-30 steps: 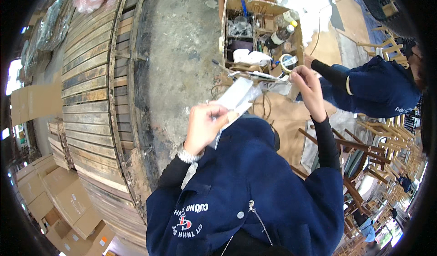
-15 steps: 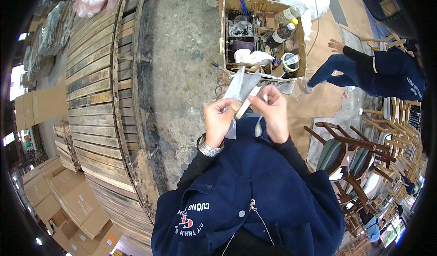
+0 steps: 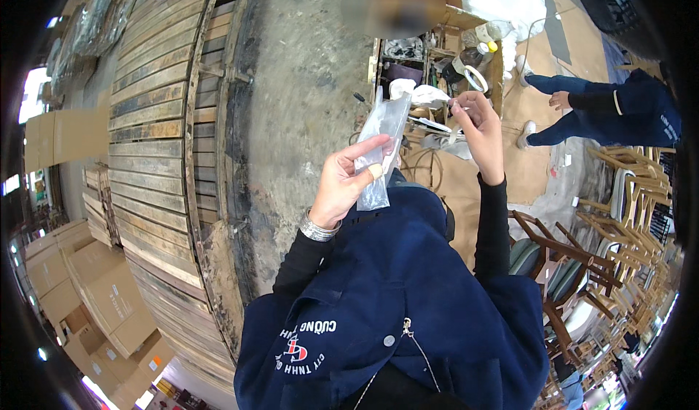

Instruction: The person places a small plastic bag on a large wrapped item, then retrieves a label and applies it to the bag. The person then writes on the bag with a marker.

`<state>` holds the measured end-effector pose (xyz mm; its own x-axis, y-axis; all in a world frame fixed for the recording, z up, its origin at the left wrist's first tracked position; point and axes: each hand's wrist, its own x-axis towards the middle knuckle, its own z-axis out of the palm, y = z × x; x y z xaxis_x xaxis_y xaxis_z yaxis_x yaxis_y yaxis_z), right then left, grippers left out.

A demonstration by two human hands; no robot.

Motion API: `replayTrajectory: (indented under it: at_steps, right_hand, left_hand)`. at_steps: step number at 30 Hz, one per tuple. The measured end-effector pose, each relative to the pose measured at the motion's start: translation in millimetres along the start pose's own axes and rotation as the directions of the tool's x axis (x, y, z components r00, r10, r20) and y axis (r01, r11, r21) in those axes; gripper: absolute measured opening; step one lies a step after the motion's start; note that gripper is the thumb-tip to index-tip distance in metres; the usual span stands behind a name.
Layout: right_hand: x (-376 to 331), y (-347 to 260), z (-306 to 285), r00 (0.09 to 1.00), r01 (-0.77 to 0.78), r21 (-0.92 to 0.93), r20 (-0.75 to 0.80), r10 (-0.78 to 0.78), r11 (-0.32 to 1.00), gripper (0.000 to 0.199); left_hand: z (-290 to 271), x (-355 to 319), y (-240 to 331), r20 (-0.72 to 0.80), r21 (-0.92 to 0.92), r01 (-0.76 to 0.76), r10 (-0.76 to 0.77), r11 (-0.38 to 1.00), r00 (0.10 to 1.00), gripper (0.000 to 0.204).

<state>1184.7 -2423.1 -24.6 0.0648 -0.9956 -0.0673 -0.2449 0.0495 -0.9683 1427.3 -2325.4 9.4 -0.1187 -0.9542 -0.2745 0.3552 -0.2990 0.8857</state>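
**Clear bag in your left hand, sorted box just beyond**

Nearest you, in front of your jacket, your left hand [image 3: 345,186] grips a clear plastic bag [image 3: 386,121] by its left edge, thumb across the front and forefinger stretched along it. Expect the bag to be light, limp and slick, quick to crease or fold over under a loose pinch. It should behave best held flat between thumb and fingers at one edge, with the forefinger as a stiffener.

To its right, and apart from it, your right hand [image 3: 480,129] is raised with thumb and forefinger drawn together, seemingly on a pale strip [image 3: 456,130]; it is too small here to be sure what the strip is. If it is sticky, a light hold by one end would suit it.

Farther on stands an open cardboard box [image 3: 498,71] divided into compartments. At its near side lies a crumpled white wad [image 3: 429,95]; to the right is a white ring [image 3: 468,73], with a dark bottle [image 3: 461,64] beyond it and a clear bottle [image 3: 488,33] farther still. The far left compartment holds crumpled clear plastic [image 3: 404,48], with a purple item [image 3: 404,73] nearer.
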Motion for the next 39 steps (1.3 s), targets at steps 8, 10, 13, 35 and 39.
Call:
replayTrajectory:
  at_steps: [8, 10, 13, 35, 39]
  right_hand:
    - [23, -47, 32, 0.916, 0.402, 0.086, -0.021, -0.402, 0.912, 0.016]
    - [41, -62, 54, 0.81, 0.586, -0.143, 0.075, -0.582, 0.798, 0.023]
    - [56, -78, 109, 0.752, 0.658, -0.181, 0.207, -0.626, 0.731, 0.036]
    - [-691, -162, 384, -0.957, -0.16, 0.168, -0.266, -0.111, 0.973, 0.104]
    - [-830, -138, 377, -0.947, -0.015, -0.304, -0.302, -0.111, 0.953, 0.097]
  left_hand:
    - [-17, -43, 50, -0.016, 0.004, -0.082, 0.082, 0.997, 0.996, 0.043]
    - [-21, -65, 53, -0.118, 0.096, -0.279, 0.29, 0.955, 0.95, 0.041]
    - [-23, -106, 44, -0.4, 0.053, -0.322, 0.316, 0.945, 0.861, 0.039]
    - [197, -625, -98, -0.59, 0.13, -0.113, -0.014, 0.985, -0.807, 0.036]
    - [189, -697, -137, -0.323, 0.052, -0.191, -0.165, 0.98, -0.932, 0.044]
